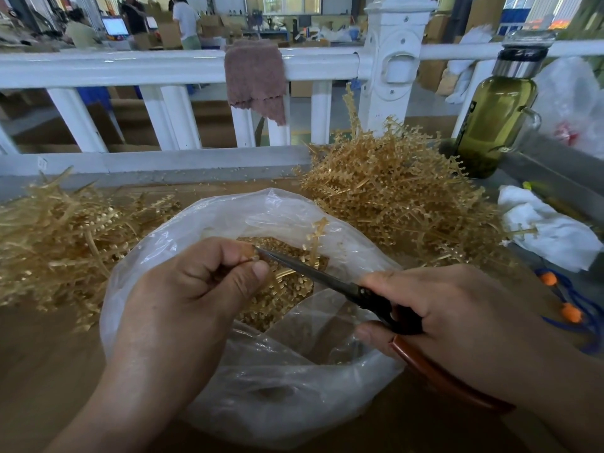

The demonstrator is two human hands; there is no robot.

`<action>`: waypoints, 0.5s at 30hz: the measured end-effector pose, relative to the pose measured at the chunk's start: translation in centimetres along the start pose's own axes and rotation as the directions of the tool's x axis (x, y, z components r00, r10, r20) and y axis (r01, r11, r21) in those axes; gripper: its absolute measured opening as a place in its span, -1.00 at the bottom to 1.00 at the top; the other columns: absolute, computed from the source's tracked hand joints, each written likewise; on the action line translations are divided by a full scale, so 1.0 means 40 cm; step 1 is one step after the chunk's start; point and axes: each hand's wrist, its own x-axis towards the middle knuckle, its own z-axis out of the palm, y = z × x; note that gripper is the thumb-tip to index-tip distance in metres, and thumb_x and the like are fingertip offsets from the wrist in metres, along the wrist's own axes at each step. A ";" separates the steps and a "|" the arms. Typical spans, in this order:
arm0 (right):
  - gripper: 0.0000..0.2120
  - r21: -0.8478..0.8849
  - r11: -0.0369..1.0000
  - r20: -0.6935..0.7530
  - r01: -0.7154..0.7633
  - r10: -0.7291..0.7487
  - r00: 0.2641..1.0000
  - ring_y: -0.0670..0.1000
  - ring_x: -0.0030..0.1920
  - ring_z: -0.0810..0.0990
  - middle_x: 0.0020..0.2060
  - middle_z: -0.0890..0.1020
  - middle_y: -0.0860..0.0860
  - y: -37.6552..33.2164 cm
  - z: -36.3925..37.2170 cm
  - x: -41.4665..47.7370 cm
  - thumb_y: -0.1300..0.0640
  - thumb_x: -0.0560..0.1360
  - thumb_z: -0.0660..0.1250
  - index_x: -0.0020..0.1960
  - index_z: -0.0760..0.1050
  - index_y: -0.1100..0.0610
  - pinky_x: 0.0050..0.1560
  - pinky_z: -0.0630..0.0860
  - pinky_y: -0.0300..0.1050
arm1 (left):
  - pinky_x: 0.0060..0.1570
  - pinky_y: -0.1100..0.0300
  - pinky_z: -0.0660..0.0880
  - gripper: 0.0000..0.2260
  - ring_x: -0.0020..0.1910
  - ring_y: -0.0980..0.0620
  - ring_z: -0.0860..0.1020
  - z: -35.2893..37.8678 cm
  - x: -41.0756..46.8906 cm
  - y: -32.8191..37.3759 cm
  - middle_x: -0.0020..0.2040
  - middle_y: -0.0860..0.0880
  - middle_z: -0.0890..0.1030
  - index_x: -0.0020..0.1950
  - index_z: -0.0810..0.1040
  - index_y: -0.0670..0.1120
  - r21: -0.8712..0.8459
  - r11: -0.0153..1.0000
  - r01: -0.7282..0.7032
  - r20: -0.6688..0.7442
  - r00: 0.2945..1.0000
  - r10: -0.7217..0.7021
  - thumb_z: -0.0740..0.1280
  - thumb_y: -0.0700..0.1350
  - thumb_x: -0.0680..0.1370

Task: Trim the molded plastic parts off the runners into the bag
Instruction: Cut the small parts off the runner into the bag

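The left hand is curled tight, thumb pressed to forefinger, pinching what looks like a short tan runner stub over the mouth of the bag. The right hand is wrapped round the red-brown handles of the scissors, whose dark blades lie nearly together with their tip at the left fingertips. Just beyond the blades a runner sprig stands upright in the bag; whether either hand holds it I cannot tell.

This looks like mid-trimming: loose trimmed parts already heap inside the bag. The next cut likely calls for keeping the blade tip off the fingers and the bag film, with the cut over the opening so pieces drop in.

Room is narrow. A runner pile crowds the left, a taller pile the far right. The white railing closes the far side. To the right stand a glass bottle and a white cloth.
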 end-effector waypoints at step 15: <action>-0.84 0.022 0.999 0.012 0.030 -0.030 0.999 -0.18 -0.38 0.48 -0.41 0.45 -0.24 0.001 0.015 0.002 -0.27 0.47 0.20 -0.18 0.32 -0.22 -0.41 0.33 -0.29 | -0.35 0.41 0.43 -0.89 -0.30 0.24 0.60 -0.002 -0.004 -0.016 -0.32 0.21 0.66 -0.16 0.65 0.22 0.081 0.997 -0.001 -0.021 1.000 0.003 0.55 0.13 0.38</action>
